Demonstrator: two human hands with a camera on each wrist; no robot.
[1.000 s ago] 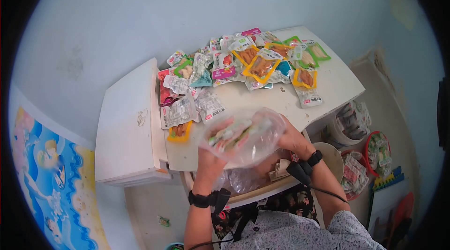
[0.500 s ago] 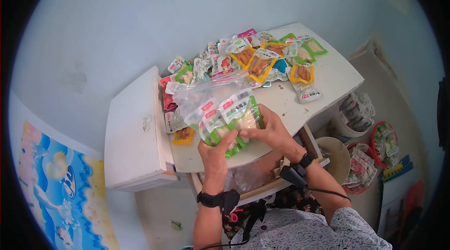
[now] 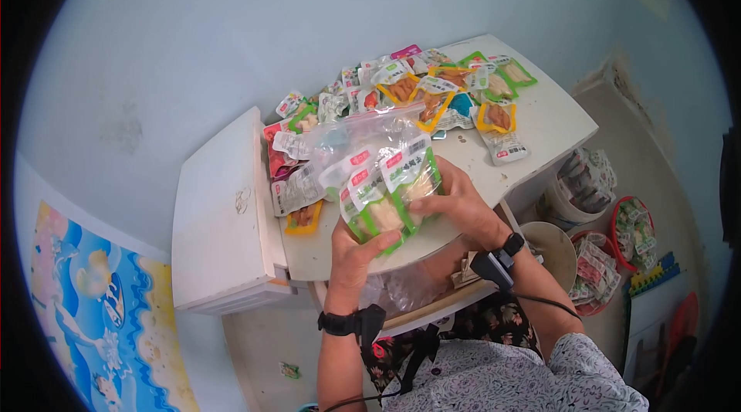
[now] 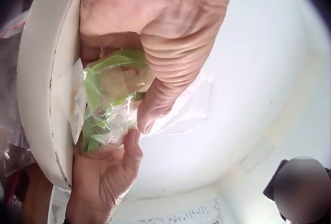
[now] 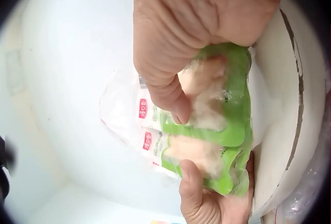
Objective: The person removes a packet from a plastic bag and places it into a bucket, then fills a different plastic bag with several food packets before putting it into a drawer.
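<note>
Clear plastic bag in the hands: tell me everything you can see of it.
The clear plastic bag looks thin, glossy and wrinkled, with a pinkish line along its top edge. At least two green-edged packets with white tops, red labels and pale contents fill its lower part; the upper part is slack. It is held over the desk, top edge away from the person. The left hand and right hand grip its lower corners, thumbs on the near face. Whether it is sealed is unclear.

green-edged packets overlap inside a clear plastic bag.
</note>
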